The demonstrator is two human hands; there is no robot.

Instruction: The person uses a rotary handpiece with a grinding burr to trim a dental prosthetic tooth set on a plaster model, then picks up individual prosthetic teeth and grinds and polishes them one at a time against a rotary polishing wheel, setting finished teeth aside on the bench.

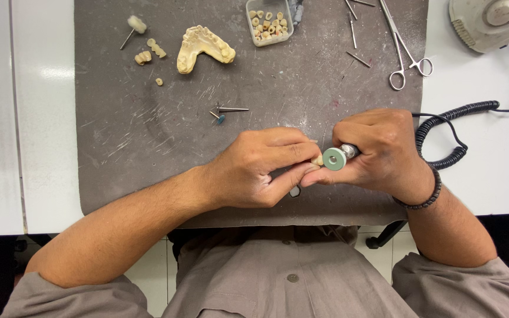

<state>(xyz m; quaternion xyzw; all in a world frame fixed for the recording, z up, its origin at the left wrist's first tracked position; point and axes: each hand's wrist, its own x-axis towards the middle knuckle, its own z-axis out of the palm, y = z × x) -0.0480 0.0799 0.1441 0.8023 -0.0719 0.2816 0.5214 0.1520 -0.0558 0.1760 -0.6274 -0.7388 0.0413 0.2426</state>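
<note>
Head view: tooth piece against the wheel

We pinch a small cream tooth piece (317,159) in our left hand (260,168), fingertips closed on it. Our right hand (378,150) grips a rotary handpiece (349,152), its pale green wheel (334,159) touching the piece between both hands. Beyond the left hand lie a jaw cast (202,47) and loose burs (226,111); scissors (405,50) rest beyond the right.

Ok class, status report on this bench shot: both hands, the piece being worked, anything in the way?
Left hand pinches small cream tooth piece. Right hand grips handpiece, green wheel against piece. Nothing between the hands; loose burs on grey mat beyond.
</note>
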